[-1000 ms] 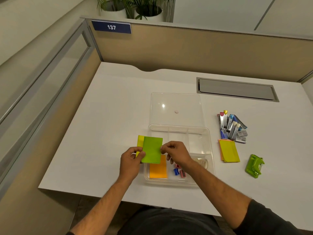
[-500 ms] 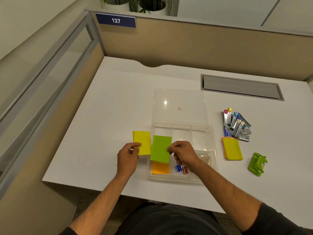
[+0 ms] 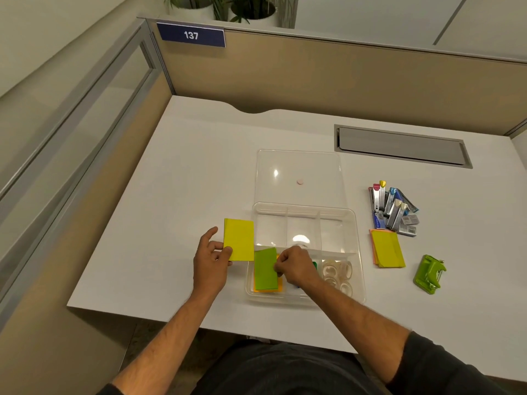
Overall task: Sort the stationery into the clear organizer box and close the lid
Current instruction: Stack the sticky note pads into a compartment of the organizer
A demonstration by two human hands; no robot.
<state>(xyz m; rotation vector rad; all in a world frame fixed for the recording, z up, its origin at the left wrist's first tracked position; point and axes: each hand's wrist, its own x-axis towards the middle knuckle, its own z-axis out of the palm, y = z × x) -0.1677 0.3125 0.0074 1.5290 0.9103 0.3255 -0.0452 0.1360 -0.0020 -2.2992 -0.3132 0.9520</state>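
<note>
The clear organizer box (image 3: 360, 252) sits on the white desk, its lid (image 3: 298, 166) folded open behind it. My right hand (image 3: 296, 265) pinches a green note pad (image 3: 265, 269) down in the box's front left compartment, over an orange pad (image 3: 280, 287). My left hand (image 3: 212, 259) pinches a yellow note pad (image 3: 239, 239) just left of the box, above the desk. Clear tape rolls (image 3: 338, 273) lie in the front right compartment. Small coloured items behind my right hand are mostly hidden.
Right of the box lie a pile of staplers and staple boxes (image 3: 393, 209), a yellow-and-orange stack of note pads (image 3: 387, 249) and a green hole punch (image 3: 429, 275). A grey cable hatch (image 3: 402, 146) is set in the desk behind. A partition wall bounds the desk.
The two pads have been pulled apart. My right hand lowered the green pad into the front left compartment over the orange pad, while my left hand moved the yellow pad leftward.
</note>
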